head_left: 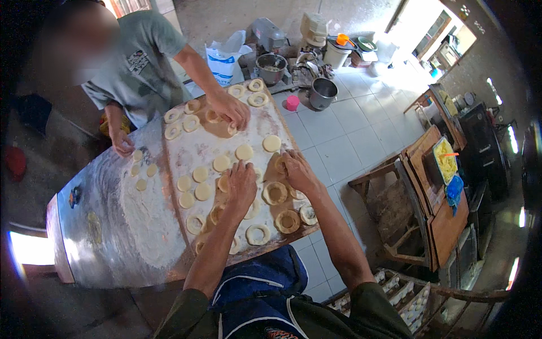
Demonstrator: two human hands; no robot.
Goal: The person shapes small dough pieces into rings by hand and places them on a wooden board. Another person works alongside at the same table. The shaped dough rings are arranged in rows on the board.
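Observation:
My left hand (240, 186) has its fingers curled down onto the floured board (186, 147); what is under the fingertips is hidden. Pale dough rounds (244, 152) lie just beside it. My right hand (296, 172) is at the board's right part, fingers bent over a dough piece (279, 163) that is partly hidden. Below and between my hands sit dough rings (258, 234), some stacked on rounds (275, 193). Across from me a co-worker's hand (228, 113) handles dough near other rings (191, 122), and their other hand (123, 144) hangs over the metal tabletop by small rounds.
The metal tabletop (96, 231) with spread flour extends left. A co-worker (141, 68) stands opposite. Pots (323, 92), a pink cup (292, 103) and buckets (334, 56) stand on the tiled floor. At right, a wooden stand (429, 226) holds a yellow-filled tray (445, 161); egg trays (406, 299) sit lower.

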